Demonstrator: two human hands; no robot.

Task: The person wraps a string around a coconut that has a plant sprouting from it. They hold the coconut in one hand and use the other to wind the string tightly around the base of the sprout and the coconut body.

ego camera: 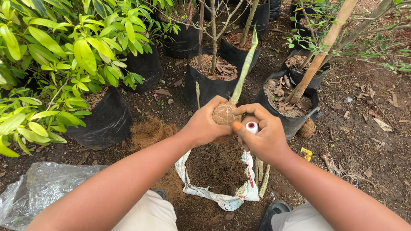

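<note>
Left hand closed around a coir-wrapped ball with green shoot above it, right hand beside, gripping a white spool, coir sack below both.

The ground is bare reddish-brown soil scattered with dry leaves and twigs. Black plastic grow bags stand on it: one at the left under leafy green plants, one in the middle holding thin stems, and one at the right with a slanted trunk. A white sack heaped with brown coconut fibre lies near the bottom centre, a loose fibre clump beside it. A crumpled clear plastic sheet lies at the lower left.
</note>
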